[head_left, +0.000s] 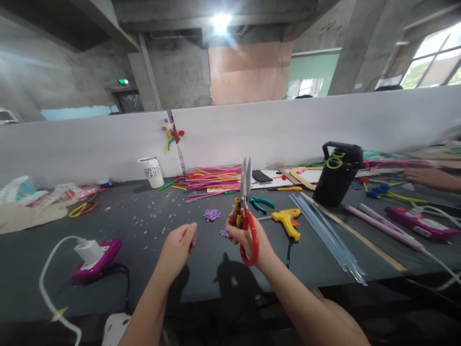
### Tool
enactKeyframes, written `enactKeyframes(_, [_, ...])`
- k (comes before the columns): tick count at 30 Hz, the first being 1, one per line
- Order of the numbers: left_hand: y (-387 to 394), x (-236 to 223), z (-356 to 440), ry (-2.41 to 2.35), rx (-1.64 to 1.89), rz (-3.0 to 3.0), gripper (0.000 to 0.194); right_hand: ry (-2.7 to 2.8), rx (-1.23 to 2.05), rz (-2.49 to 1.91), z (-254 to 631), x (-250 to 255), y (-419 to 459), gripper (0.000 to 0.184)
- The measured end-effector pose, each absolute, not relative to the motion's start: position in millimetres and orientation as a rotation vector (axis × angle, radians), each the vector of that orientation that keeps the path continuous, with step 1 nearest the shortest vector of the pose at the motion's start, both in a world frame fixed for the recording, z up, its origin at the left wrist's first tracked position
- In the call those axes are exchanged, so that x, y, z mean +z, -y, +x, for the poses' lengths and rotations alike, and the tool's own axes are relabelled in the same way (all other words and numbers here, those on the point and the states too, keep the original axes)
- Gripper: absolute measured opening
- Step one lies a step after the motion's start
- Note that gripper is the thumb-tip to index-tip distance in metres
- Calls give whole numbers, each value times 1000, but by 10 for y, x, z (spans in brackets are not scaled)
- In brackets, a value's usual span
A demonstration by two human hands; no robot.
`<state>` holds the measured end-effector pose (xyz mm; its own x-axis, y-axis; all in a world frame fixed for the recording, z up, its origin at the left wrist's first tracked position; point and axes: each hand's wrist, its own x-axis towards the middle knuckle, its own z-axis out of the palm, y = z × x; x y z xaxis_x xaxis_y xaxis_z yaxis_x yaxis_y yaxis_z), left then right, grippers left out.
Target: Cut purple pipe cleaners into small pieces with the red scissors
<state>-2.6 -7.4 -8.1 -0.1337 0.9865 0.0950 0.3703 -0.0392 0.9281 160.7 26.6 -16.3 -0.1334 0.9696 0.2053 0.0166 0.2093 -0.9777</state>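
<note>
In my right hand (248, 235) is a pair of scissors (249, 240) with red handles, held upright. Their blades point away and stand slightly apart. A short yellow piece (237, 211), whose kind I cannot make out, shows at the fingers of the same hand. My left hand (180, 244) hovers over the dark table, thumb and fingers pressed together; anything inside them is hidden. Between and beyond the hands lies a small pile of purple cut bits (212, 215). More purple bits (224, 232) lie partly behind my right fingers.
To the right are green-handled pliers (262, 204), a yellow glue gun (288, 222), clear glue sticks (327, 235) and a black jug (338, 175). Pink and red pipe cleaners (214, 179) lie behind. A purple power strip (97, 262) sits left. Another person's hand (428, 179) is far right.
</note>
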Motion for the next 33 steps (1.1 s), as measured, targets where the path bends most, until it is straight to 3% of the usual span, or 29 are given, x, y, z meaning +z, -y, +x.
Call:
enactKeyframes(2, [54, -89, -121, -1668, 1246, 1494, 26, 1429, 1138, -1014, 1635, -149, -278, 21])
enactKeyframes(5, [47, -97, -206, -1769, 1345, 1534, 5, 1465, 1130, -1029, 1648, -143, -271, 19])
enactKeyframes(10, [92, -88, -198, -1757, 1404, 1633, 6, 1557, 1121, -1016, 1619, -185, -245, 16])
enactKeyframes(12, [129, -78, -138, -1667, 1388, 1602, 15, 1590, 1119, -997, 1606, -210, -235, 16])
enactKeyframes(19, [232, -70, 150, -1420, 970, 1602, 14, 1721, 1114, -896, 1604, -252, -166, 17])
enactKeyframes(28, [214, -176, 232, -1462, 1014, 1606, 9, 1771, 1096, -880, 1622, -315, -157, 22])
enactKeyframes(33, [238, -94, 160, -1492, 1204, 1415, 10, 1796, 945, -982, 1710, -206, -121, 11])
